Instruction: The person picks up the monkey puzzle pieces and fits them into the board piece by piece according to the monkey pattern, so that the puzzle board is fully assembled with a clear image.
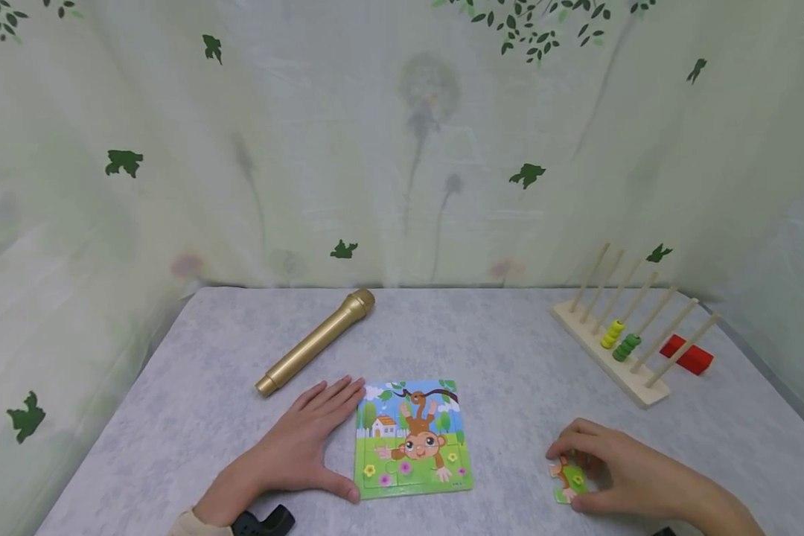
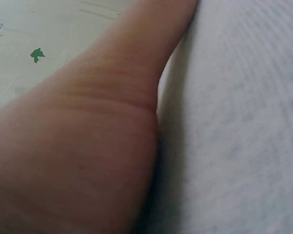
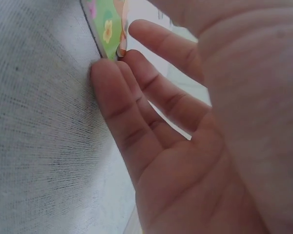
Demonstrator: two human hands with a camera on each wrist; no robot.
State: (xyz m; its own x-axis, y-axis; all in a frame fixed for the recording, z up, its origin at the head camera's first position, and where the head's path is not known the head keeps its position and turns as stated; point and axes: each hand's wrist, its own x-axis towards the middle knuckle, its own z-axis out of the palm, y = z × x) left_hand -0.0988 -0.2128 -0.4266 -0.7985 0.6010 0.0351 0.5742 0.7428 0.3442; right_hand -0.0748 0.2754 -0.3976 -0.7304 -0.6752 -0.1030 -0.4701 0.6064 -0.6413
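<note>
A square jigsaw puzzle (image 1: 413, 439) with a hanging monkey, a small house and flowers lies flat at the middle front of the table. My left hand (image 1: 301, 445) rests spread beside it, fingertips at its upper left edge and thumb by the lower left corner. The left wrist view holds mostly skin and the tabletop, with the fingers hidden. To the right, my right hand (image 1: 606, 467) pinches a small puzzle piece (image 1: 577, 479) between thumb and forefinger, low over the table. In the right wrist view the piece (image 3: 107, 27) shows green with a yellow flower, and the other fingers curve loosely.
A gold toy microphone (image 1: 315, 344) lies slanted behind the left hand. At the back right stands a wooden peg rack (image 1: 610, 356) with yellow beads (image 1: 613, 334) and green beads (image 1: 626, 348). A red block (image 1: 687, 354) lies just behind it. Patterned curtain (image 1: 295, 186) borders the table.
</note>
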